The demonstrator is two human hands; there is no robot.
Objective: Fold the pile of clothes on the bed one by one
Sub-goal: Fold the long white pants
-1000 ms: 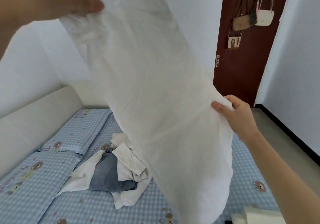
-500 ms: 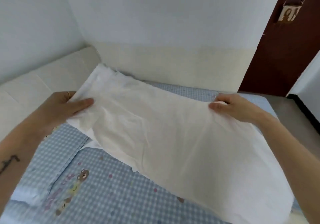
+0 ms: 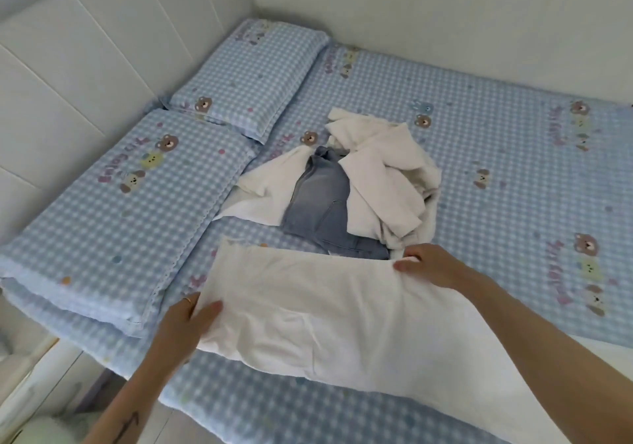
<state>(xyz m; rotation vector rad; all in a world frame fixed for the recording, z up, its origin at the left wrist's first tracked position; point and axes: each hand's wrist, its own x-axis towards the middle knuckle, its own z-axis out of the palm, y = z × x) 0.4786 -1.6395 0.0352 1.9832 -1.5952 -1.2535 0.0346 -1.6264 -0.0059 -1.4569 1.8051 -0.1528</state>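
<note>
You have the white garment stretched across the near part of the bed, so it can lie flat before the first fold. Your left hand pinches its left edge, thumb on top of the cloth, and your right hand has its grip closed on the far right corner, which keeps the fabric taut between them. The near right end trails off toward the bed's edge. The pile of clothes waits just beyond, a denim piece among white ones, touching your garment's far edge. Two pillows sit at the left
</note>
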